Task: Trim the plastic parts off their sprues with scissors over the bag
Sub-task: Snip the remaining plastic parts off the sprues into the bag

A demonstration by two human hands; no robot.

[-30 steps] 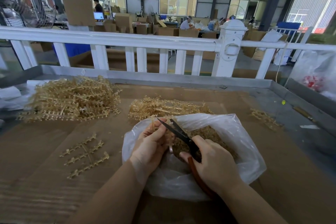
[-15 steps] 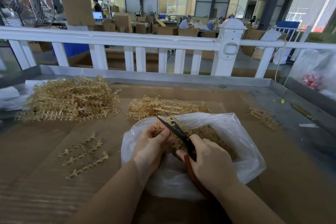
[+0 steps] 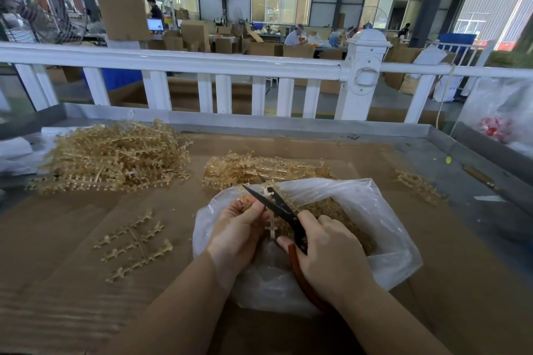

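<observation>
Two bare forearms, sleeveless, ringless left hand [image 3: 236, 229]

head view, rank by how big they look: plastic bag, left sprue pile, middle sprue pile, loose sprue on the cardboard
1. plastic bag, though it lies nearest the camera
2. left sprue pile
3. middle sprue pile, partly hidden behind the bag
4. loose sprue

Left hand [image 3: 235, 232] holds sprue [image 3: 269, 217]; right hand [image 3: 331, 253] grips scissors [image 3: 277, 206] over bag [image 3: 375, 210].
</observation>
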